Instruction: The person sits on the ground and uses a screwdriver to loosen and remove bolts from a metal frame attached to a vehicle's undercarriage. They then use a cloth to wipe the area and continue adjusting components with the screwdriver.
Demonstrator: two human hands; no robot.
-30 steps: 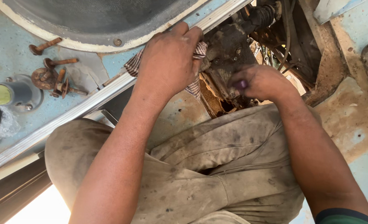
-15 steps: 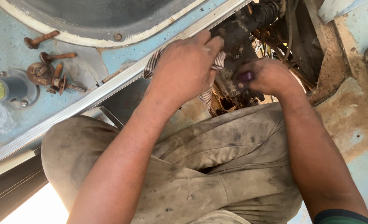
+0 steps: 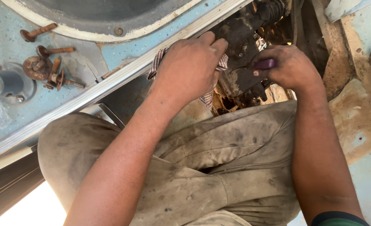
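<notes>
Both hands are closed in a firm grip: the left hand (image 3: 189, 69) bunches a checked rag (image 3: 208, 97) against a dark, greasy part (image 3: 242, 54), while the right hand (image 3: 292, 67) is wrapped around a purple handle (image 3: 266, 63), apparently that of a tool whose working end is hidden behind the fingers. Nearest the camera, the person's stained trousers (image 3: 202, 167) fill the lower frame, both forearms reaching over the knees. The part sits just beyond them, set in a rusted opening in the floor (image 3: 353, 121), with black hoses (image 3: 273, 8) running off its far end. It looks heavy, rigid and slick with oil, so the rag is a sensible way to hold it; bare fingers would likely slip on the casing, and its blocky upper body offers the surest purchase. The rag itself is soft and light, folding wherever it is pressed. To the left, past a pale metal rail (image 3: 110, 81) running diagonally, rusty bolts (image 3: 53, 69) and a washer lie loose on blue painted sheet metal, well apart from the hands. At the far left edge stands a grey cylinder (image 3: 7, 81) with a yellow-green end.
</notes>
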